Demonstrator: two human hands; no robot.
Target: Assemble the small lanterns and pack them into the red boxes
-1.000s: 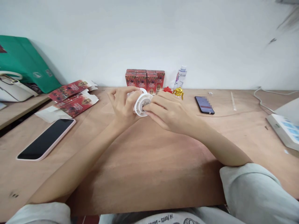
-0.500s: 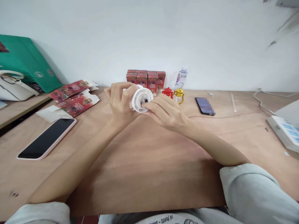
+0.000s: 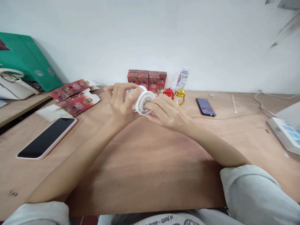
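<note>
A round white plastic object (image 3: 140, 110) is held above the table, its hollow, ribbed end facing me. My left hand (image 3: 122, 104) wraps round its left side, and a clear part shows between the fingers. From the right, my right hand (image 3: 165, 111) reaches in with its fingers pressed together, the fingertips inside the hollow end. Whether those fingertips pinch a small part there is hidden. Behind the hands stand a small red lantern (image 3: 168, 92) and a gold one (image 3: 179, 97) with a clear body.
Red boxes (image 3: 143, 80) and a bottle (image 3: 182, 78) stand by the wall. Flattened red cartons (image 3: 78, 104) and a pink-edged phone (image 3: 47, 139) lie left. Right are a dark phone (image 3: 205, 107), a clear strip (image 3: 234, 103), a cable (image 3: 262, 101) and a white box (image 3: 284, 132).
The white object has tilted and shifted slightly right. My right fingertips now cover the dark part that showed inside its hollow end.
</note>
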